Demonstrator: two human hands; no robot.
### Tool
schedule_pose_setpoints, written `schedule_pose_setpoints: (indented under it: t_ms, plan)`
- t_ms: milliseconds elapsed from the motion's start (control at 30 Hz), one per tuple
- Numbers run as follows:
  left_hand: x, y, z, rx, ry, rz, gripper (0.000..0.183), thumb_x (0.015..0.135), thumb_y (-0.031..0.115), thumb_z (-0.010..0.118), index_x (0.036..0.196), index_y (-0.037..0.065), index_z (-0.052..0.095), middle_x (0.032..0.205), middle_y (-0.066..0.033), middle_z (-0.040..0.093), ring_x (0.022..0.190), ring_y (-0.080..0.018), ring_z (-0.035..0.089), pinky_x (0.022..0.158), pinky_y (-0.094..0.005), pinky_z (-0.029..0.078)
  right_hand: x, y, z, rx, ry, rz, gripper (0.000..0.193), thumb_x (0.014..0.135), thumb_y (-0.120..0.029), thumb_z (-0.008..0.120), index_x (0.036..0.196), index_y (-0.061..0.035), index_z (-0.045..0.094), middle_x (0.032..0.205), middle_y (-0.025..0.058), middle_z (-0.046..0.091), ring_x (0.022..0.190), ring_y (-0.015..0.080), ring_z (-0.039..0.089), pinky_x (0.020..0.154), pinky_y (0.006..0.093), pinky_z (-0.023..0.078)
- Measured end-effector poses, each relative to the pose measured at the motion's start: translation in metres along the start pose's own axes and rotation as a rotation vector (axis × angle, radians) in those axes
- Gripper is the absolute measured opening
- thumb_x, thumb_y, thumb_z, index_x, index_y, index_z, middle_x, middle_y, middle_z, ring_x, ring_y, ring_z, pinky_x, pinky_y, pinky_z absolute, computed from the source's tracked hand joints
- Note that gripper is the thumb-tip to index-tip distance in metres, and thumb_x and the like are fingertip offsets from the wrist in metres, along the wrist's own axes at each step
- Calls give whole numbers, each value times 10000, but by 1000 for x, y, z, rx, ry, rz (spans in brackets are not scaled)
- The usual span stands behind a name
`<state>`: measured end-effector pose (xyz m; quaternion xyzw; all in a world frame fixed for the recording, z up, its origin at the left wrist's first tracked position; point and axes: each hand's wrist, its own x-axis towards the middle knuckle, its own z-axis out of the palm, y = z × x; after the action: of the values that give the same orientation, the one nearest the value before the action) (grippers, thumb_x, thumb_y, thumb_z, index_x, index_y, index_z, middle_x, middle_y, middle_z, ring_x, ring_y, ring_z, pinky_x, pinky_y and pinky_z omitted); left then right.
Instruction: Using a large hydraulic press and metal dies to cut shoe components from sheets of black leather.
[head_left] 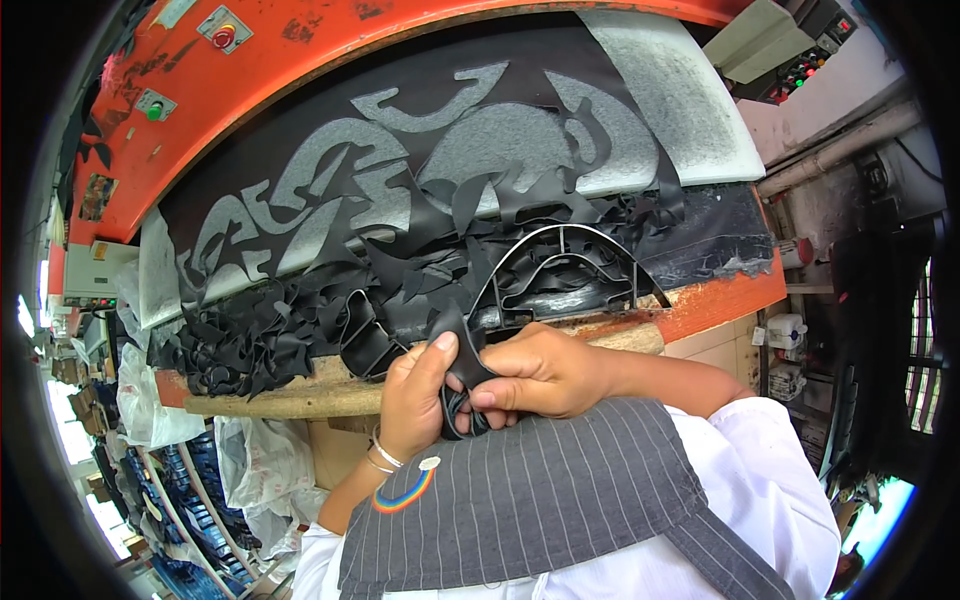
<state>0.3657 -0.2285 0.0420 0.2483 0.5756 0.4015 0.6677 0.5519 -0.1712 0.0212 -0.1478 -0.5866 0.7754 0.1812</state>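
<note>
Both my hands meet in front of the apron. My left hand [412, 388] pinches a stack of curved black leather-like pieces [463, 352], its thumb lying on them. From the other side my right hand [545, 375] grips the same pieces, thumb and fingers pressed together. The lower ends of the pieces curl down between the hands. Just beyond them rests an arch-shaped metal cutting die [562, 232] with inner bars. A smaller metal die [368, 335] leans beyond my left hand. How many pieces I hold cannot be made out.
A black sheet [480, 65] with curved cut-outs lies over a white board [690, 110]. Black scraps [260, 335] pile along the near edge, above a wooden rail [290, 400]. An orange machine frame [165, 100] with buttons arches behind. Plastic bags [150, 400] hang at left.
</note>
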Motion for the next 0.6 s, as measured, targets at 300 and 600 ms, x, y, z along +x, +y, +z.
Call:
schedule_pose_setpoints:
  t_ms: [300, 600]
  plan:
    - [14, -17, -3, -205, -205, -217, 387, 953, 351, 565, 695, 65, 524, 551, -31, 533, 382, -85, 460, 339, -201, 344, -10, 31, -1, -315, 43, -398, 166, 948, -158, 583, 969, -18, 672, 766, 58, 697, 651, 168, 680, 588, 284, 534]
    - [17, -42, -21, -618, -129, -412, 411, 954, 419, 526, 747, 66, 487, 554, -32, 521, 381, -91, 468, 346, -212, 349, -16, 6, 1, -170, -37, -787, 242, 949, -187, 581, 888, 43, 621, 808, 184, 662, 733, 325, 646, 642, 380, 527]
